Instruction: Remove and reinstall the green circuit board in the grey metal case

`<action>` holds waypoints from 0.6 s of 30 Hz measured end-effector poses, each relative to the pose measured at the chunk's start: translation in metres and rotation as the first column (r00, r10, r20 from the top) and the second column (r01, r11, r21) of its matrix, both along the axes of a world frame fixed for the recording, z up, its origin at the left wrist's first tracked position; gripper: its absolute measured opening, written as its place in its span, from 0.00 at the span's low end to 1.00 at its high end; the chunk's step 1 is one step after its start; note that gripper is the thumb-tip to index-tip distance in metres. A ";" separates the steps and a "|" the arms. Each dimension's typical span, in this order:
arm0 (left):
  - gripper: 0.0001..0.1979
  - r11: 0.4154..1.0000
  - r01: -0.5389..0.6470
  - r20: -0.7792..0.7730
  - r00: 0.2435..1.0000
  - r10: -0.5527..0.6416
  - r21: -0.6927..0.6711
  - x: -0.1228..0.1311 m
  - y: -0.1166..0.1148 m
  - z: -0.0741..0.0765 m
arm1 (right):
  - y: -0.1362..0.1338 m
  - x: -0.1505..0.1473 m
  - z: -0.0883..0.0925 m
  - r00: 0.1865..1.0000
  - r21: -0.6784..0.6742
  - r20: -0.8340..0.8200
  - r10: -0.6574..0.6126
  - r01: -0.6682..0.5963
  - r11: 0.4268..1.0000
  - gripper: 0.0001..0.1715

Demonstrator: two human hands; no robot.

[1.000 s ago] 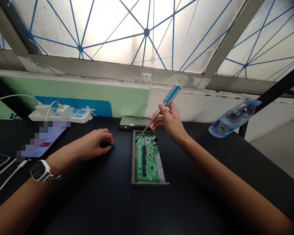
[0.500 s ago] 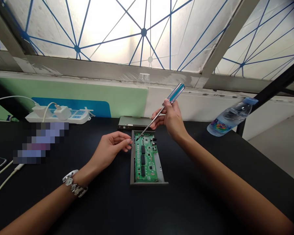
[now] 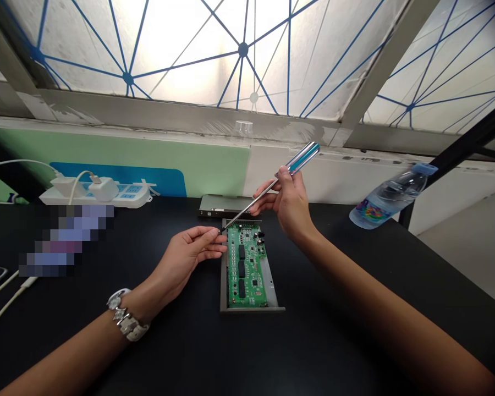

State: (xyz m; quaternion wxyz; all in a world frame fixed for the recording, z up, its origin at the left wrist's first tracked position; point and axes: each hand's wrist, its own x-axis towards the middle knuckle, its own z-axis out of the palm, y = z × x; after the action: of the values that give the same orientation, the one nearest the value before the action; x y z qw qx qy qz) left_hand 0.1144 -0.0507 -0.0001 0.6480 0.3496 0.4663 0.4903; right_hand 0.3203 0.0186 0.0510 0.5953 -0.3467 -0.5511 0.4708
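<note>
My right hand (image 3: 291, 206) grips a screwdriver (image 3: 256, 204) with a clear-and-blue handle and a long metal shaft slanting down to the left. Its dark tip meets the fingertips of my left hand (image 3: 190, 250), where thumb and index finger are pinched together. Whatever lies in that pinch is too small to make out. Just right of those fingers, a green circuit board (image 3: 249, 269) sits in an open metal tray (image 3: 270, 283) on the table. Behind the tray lies a flat grey metal cover (image 3: 226, 203), partly hidden by the right hand's fingers.
A water bottle (image 3: 390, 198) leans at the right against a black frame bar. On the left are a white power strip (image 3: 136, 193) with chargers, cables and a blurred-out object (image 3: 70, 242). The black table (image 3: 181, 352) meets a wall below the window.
The screwdriver tip has moved left from above the circuit board to my left fingertips. My left thumb and index finger have risen slightly to meet it.
</note>
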 end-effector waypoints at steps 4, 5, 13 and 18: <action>0.07 1.000 0.008 0.001 1.000 -0.008 -0.009 -0.001 0.001 -0.001 | -0.001 0.000 -0.001 1.000 0.015 -0.010 0.005 -0.005 1.000 0.26; 0.07 1.000 0.010 0.007 1.000 -0.010 -0.014 -0.001 0.001 0.000 | -0.001 0.000 -0.001 1.000 0.015 -0.007 0.004 -0.004 1.000 0.26; 0.05 0.992 0.012 0.121 0.993 0.004 -0.128 -0.002 0.001 0.003 | -0.008 -0.003 0.002 1.000 0.092 -0.023 -0.001 0.003 0.996 0.26; 0.04 0.988 0.010 0.226 0.974 0.026 -0.156 -0.004 0.002 -0.002 | -0.015 -0.005 0.007 1.000 0.118 0.021 0.009 -0.012 0.993 0.25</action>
State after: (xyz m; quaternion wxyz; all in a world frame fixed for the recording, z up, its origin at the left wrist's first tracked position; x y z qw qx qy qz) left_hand 0.1102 -0.0488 -0.0020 0.7206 0.2373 0.4274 0.4917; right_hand 0.3152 0.0039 0.0583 0.6064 -0.3130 -0.5859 0.4370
